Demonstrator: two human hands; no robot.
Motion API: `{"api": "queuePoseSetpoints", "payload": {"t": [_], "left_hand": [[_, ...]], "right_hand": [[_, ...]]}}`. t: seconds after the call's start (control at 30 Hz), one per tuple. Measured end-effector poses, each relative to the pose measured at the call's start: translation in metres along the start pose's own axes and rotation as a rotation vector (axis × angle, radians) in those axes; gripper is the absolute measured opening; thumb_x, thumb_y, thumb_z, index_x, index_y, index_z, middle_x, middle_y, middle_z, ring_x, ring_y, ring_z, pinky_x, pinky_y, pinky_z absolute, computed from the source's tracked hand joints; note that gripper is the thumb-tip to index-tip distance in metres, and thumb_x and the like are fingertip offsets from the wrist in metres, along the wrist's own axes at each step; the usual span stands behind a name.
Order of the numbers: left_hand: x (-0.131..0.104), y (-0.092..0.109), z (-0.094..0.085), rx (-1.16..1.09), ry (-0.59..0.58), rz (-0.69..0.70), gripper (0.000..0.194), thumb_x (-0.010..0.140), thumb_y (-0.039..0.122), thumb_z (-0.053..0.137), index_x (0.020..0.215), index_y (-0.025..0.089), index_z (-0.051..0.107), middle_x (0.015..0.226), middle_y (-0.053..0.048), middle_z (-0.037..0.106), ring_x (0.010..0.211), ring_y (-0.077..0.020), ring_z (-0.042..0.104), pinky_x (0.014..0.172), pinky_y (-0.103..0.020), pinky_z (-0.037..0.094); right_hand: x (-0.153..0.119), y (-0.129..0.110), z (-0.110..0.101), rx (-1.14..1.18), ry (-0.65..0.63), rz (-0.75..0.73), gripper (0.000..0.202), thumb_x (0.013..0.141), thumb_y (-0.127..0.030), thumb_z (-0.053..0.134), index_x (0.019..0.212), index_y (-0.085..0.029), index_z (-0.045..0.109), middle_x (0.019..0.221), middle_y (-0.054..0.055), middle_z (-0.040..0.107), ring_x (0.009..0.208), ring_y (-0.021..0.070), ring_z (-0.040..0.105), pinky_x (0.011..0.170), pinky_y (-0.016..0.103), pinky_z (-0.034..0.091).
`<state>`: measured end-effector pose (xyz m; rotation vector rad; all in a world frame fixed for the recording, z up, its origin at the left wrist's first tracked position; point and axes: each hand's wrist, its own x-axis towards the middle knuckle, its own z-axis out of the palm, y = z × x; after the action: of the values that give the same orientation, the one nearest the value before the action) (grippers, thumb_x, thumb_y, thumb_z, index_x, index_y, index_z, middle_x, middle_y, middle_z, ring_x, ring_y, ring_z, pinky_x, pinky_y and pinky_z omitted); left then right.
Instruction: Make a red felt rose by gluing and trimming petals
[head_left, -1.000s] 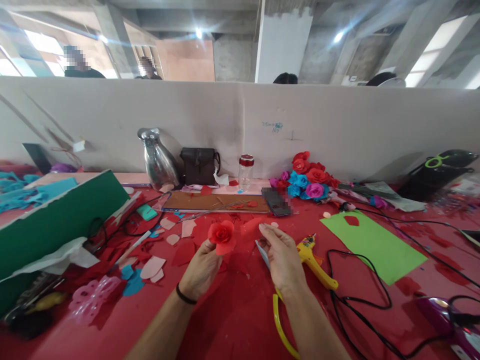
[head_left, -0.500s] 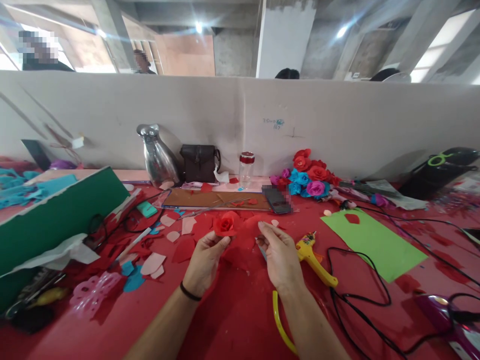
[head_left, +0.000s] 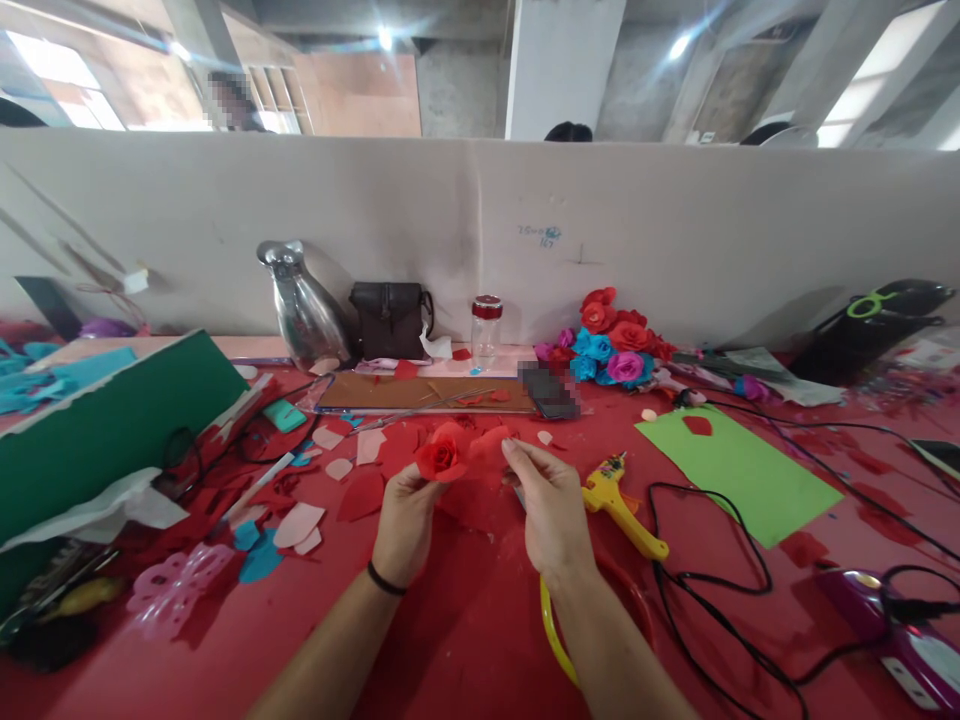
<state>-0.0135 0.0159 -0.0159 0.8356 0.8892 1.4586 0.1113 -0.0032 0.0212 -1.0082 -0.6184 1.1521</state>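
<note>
Red table [head_left: 465, 640] spreads beneath the left hand [head_left: 405, 520], pinched under a red paper rose [head_left: 442, 455] just above its grip (tipped into fuller view than a moment ago, so its layers can be judged), and the right hand [head_left: 555, 510], seemingly clamped on a red petal [head_left: 489, 440] beside it, with a glass jar [head_left: 487, 332] and pale partition [head_left: 360, 210] beyond.

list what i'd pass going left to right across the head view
Pink butterfly-shaped piece, silver jug, left hand holding a red paper flower, lidded jar, right hand, yellow glue gun, lime-green sheet, purple power strip.
</note>
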Motion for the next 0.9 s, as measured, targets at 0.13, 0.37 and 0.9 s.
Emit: {"api": "queuePoseSetpoints", "payload": {"t": [0.13, 0.37, 0.9], "left_hand": [[0.001, -0.001, 0.000, 0.037, 0.010, 0.033, 0.018, 0.055, 0.019, 0.079, 0.072, 0.017, 0.075, 0.071, -0.002, 0.074, 0.073, -0.0185, 0.064, 0.076, -0.031, 0.050], [-0.001, -0.001, 0.004, 0.047, 0.021, 0.052, 0.015, 0.055, 0.017, 0.078, 0.069, 0.016, 0.073, 0.067, -0.001, 0.071, 0.068, -0.0165, 0.062, 0.067, -0.028, 0.050], [0.000, 0.000, 0.005, 0.074, -0.083, 0.060, 0.010, 0.060, 0.019, 0.074, 0.070, 0.018, 0.073, 0.066, -0.002, 0.071, 0.074, -0.0207, 0.065, 0.068, -0.029, 0.051]], "right_hand": [[-0.002, 0.001, 0.001, -0.034, -0.022, -0.012, 0.019, 0.064, -0.037, 0.075, 0.075, -0.022, 0.076, 0.065, -0.003, 0.067, 0.066, 0.0131, 0.055, 0.064, 0.025, 0.043], [-0.006, 0.000, 0.005, -0.044, -0.044, -0.024, 0.016, 0.066, -0.035, 0.072, 0.076, -0.022, 0.077, 0.065, -0.002, 0.069, 0.065, 0.0128, 0.055, 0.063, 0.025, 0.043], [-0.014, -0.003, 0.014, 0.029, -0.091, 0.043, 0.020, 0.066, -0.037, 0.071, 0.075, -0.020, 0.076, 0.065, 0.000, 0.070, 0.063, 0.0146, 0.060, 0.062, 0.028, 0.048]]}}
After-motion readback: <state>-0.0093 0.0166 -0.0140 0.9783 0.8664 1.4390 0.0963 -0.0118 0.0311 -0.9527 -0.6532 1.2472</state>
